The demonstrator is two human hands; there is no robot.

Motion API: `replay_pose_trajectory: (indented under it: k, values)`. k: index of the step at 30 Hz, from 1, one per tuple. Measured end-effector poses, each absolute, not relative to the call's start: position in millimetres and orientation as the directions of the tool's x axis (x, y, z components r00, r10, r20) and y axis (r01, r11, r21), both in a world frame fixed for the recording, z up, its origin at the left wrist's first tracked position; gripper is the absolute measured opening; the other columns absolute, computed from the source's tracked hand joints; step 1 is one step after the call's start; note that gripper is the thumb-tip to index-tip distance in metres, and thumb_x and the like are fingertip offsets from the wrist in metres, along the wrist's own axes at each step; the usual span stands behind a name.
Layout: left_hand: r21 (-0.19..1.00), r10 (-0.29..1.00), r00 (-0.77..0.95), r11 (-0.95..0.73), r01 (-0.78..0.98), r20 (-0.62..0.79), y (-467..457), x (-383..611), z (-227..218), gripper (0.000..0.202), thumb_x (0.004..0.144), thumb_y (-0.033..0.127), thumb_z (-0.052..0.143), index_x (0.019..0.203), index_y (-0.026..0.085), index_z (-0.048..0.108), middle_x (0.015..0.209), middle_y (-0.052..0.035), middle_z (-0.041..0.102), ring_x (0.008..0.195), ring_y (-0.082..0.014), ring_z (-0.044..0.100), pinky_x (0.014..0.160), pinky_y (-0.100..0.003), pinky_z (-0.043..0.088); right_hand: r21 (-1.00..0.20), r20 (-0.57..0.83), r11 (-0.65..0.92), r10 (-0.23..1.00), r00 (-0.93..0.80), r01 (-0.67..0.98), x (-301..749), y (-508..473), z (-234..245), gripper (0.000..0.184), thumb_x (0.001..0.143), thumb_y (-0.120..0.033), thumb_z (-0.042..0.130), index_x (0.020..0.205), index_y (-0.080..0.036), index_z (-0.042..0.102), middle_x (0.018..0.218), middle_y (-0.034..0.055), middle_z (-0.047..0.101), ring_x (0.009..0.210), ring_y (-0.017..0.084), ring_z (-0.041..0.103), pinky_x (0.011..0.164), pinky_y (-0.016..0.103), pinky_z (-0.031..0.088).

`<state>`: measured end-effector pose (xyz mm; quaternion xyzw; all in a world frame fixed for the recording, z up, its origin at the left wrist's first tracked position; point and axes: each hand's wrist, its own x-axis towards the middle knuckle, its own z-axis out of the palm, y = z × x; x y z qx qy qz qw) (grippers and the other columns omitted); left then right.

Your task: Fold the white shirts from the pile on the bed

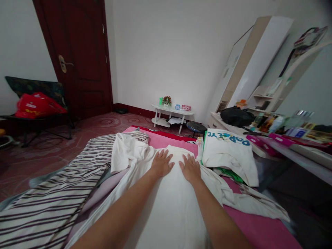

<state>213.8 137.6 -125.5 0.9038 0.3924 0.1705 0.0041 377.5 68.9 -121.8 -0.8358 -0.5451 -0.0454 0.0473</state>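
A white long-sleeved shirt (171,204) lies spread out on the pink bed cover (256,221), its collar end away from me. My left hand (162,164) rests flat on the upper part of the shirt, fingers stretched forward. Palm down, my right hand (190,168) presses on the cloth a little to the right, its fingers apart. One sleeve bunches up at the left, and the other trails out to the lower right. Neither hand grips anything.
Striped clothing (64,186) covers the bed's left side. Folded white clothing with POPEYE lettering (229,155) sits at the right. Beyond the bed stands a low white table (172,110). A cluttered dressing table (275,128) is at the right; a chair with a red bag (37,105) is at the left.
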Motion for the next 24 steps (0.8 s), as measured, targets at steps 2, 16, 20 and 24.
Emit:
replay_pose_trajectory:
  k: [2, 16, 20, 24]
  values:
    - [0.152, 0.729, 0.623, -0.676, 0.721, 0.284, 130, 209, -124, 0.056, 0.094, 0.051, 0.033, 0.142, 0.024, 0.042, 0.152, -0.0109, 0.031, 0.14, -0.0315, 0.026, 0.112, -0.05, 0.021, -0.026, 0.116, -0.412, 0.904, 0.412, 0.911, 373, 61, -121, 0.059, 0.096, -0.051, 0.024, 0.149, -0.025, 0.026, 0.157, 0.0057, 0.018, 0.143, 0.026, 0.015, 0.112, 0.047, 0.015]
    - [0.207, 0.616, 0.779, -0.753, 0.625, -0.113, 31, 135, -84, 0.084, 0.089, 0.059, 0.035, 0.147, 0.001, 0.022, 0.154, -0.0247, 0.01, 0.143, -0.0357, 0.004, 0.114, -0.049, 0.016, -0.012, 0.138, -0.492, 0.861, 0.489, 0.871, 318, -11, -120, 0.06, 0.095, -0.051, 0.021, 0.148, -0.025, 0.027, 0.156, 0.0066, 0.02, 0.142, 0.03, 0.016, 0.109, 0.053, 0.017]
    - [0.306, 0.417, 0.872, -0.821, 0.482, -0.255, 17, 90, -46, 0.09, 0.068, 0.059, 0.067, 0.14, 0.01, 0.042, 0.15, -0.0184, 0.032, 0.137, -0.0317, 0.032, 0.109, -0.035, 0.033, -0.014, 0.143, -0.48, 0.867, 0.477, 0.877, 311, -23, -119, 0.059, 0.095, -0.051, 0.023, 0.148, -0.025, 0.029, 0.156, 0.0069, 0.021, 0.142, 0.03, 0.016, 0.11, 0.052, 0.017]
    - [0.304, 0.694, 0.669, -0.599, 0.741, -0.265, 47, 52, -2, 0.033, 0.078, 0.044, 0.061, 0.094, 0.017, 0.072, 0.1, -0.0072, 0.072, 0.094, -0.0235, 0.066, 0.082, -0.029, 0.051, -0.039, 0.157, -0.472, 0.868, 0.472, 0.881, 310, -28, -120, 0.06, 0.094, -0.051, 0.024, 0.147, -0.024, 0.031, 0.155, 0.0072, 0.022, 0.142, 0.029, 0.017, 0.11, 0.051, 0.017]
